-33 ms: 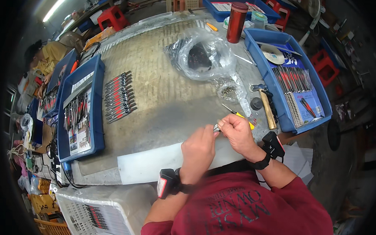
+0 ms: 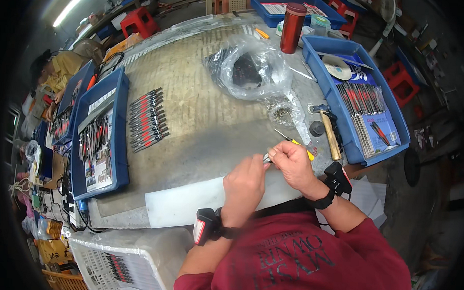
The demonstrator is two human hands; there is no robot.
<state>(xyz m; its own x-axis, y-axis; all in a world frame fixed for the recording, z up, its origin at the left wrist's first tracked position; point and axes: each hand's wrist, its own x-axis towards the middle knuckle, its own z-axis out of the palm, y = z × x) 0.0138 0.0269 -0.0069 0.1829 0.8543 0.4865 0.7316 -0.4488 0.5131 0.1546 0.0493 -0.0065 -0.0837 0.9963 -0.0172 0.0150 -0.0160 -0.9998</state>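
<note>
My left hand [image 2: 245, 181] and my right hand [image 2: 292, 166] meet over the near edge of the table, both with closed fingers. Between their fingertips shows a small silvery metal piece [image 2: 267, 158], mostly covered, so its kind cannot be made out. A white sheet [image 2: 184, 203] lies under and left of my hands. Just beyond my right hand is a screwdriver [image 2: 310, 155] with a yellow handle, partly hidden by the fingers. Farther left, a row of slim black-and-red pen-like tools [image 2: 147, 120] lies on the tabletop.
Blue trays with similar tools flank me, one left [image 2: 120, 141] and one right [image 2: 362, 159]. A hammer [image 2: 330, 135], a clear plastic bag [image 2: 226, 83] of dark parts and a red tumbler [image 2: 293, 29] stand or lie beyond my hands. A white basket [image 2: 92, 268] is below left.
</note>
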